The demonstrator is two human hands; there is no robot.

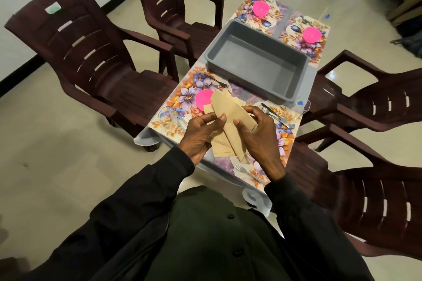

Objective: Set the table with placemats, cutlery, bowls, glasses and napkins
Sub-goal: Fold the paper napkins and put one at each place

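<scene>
Both hands hold a fanned bundle of folded tan paper napkins (228, 121) above the near end of the table. My left hand (201, 137) grips the bundle's left side, and my right hand (258, 134) pinches one napkin at its right. Floral placemats (185, 93) cover the table. A pink bowl (203, 99) sits partly hidden behind the napkins; two more pink bowls (260, 8) (312, 34) stand on the far mats. A fork (217, 81) lies on the near left mat. A knife and spoon (272, 113) and another fork (247, 172) lie on the near right mat. A clear glass (167, 116) stands at the near left.
A grey plastic tub (258, 61), nothing in it, sits across the table's middle. Dark brown plastic chairs (91, 59) (173, 0) stand to the left and more chairs (376, 102) to the right. Another clear glass (303, 105) stands by the tub's near right corner.
</scene>
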